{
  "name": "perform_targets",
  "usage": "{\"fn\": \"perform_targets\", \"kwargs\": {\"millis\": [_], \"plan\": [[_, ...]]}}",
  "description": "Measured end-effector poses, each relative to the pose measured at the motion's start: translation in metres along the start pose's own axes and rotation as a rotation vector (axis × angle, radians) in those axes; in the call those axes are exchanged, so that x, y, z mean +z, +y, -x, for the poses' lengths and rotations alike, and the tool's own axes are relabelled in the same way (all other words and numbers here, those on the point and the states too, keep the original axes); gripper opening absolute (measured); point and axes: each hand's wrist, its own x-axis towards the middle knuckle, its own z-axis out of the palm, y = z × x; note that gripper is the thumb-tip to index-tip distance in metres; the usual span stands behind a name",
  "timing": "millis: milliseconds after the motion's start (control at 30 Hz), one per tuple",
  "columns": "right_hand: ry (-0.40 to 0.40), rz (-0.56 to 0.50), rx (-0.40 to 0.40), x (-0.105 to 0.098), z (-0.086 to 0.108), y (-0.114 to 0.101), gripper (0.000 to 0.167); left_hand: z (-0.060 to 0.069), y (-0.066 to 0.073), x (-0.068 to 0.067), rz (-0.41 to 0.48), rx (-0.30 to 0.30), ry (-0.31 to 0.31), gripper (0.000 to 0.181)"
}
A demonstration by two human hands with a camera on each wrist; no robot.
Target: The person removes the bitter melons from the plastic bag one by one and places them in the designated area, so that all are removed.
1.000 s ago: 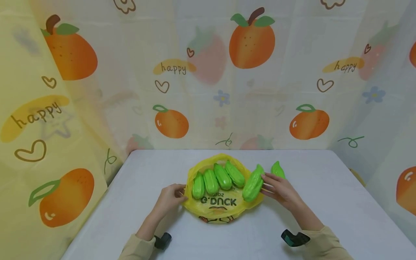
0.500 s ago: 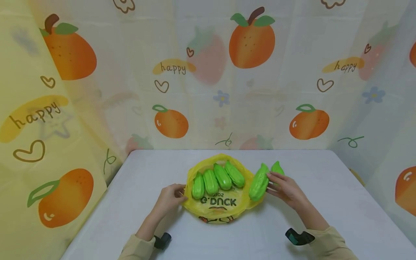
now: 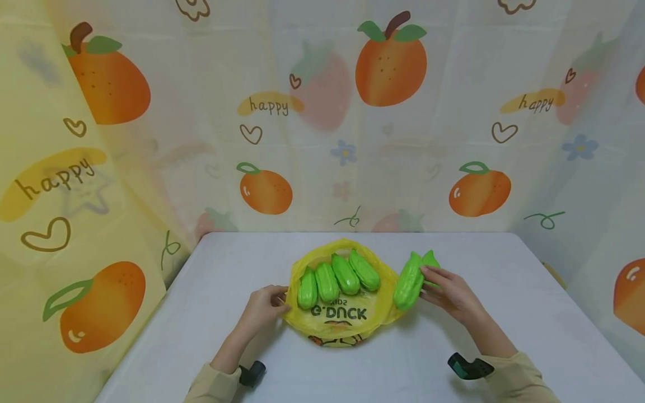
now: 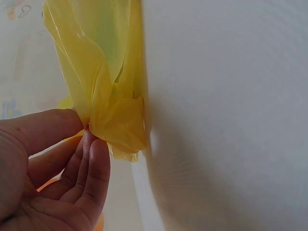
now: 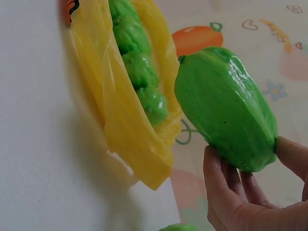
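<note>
Against a fruit-print backdrop [image 3: 322, 184], a person works with both hands at a white counter [image 3: 519, 313]. At far left, the word "happy" [image 3: 60, 176] runs in dark script over a yellow band, above a heart outline and a printed orange. The left hand [image 3: 264, 305] comes next, its thumb and fingers pinching the gathered edge of a yellow plastic bag [image 3: 304, 324]; a second "happy" [image 3: 269, 104] appears on the backdrop above. The bag lies with its mouth spread, four glossy green gourds [image 3: 327, 281] side by side inside. Below them, dark lettering [image 3: 347, 312], flipped top to bottom, shows "KIDS" over "DUCK", the character ahead of "DUCK" hard to make out; part of a coloured print shows at the lower edge. At the bag's right side, a fifth gourd [image 3: 409, 282] is held up outside the mouth, between the thumb and fingers of the right hand [image 3: 450, 294]. Just behind, a sixth gourd [image 3: 430, 259] is partly hidden. At upper right, a third "happy" [image 3: 535, 103] adjoins a faded strawberry [image 3: 578, 95].
</note>
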Motion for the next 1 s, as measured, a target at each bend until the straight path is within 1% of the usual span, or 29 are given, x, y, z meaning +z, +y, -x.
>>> {"fn": "perform_targets", "kwargs": {"millis": [267,700,1000], "plan": [[0.016,0.008,-0.005,-0.007,0.002,-0.002,0.076,0.000,0.000,0.000,0.007,-0.002,-0.003,0.038],[0.011,0.039,-0.020,-0.020,0.005,-0.005,0.076,0.001,0.000,-0.001,0.002,0.002,0.001,0.038],[0.026,0.033,-0.013,-0.026,0.006,-0.007,0.077,0.000,-0.002,0.000,-0.003,0.007,-0.004,0.038]]}}
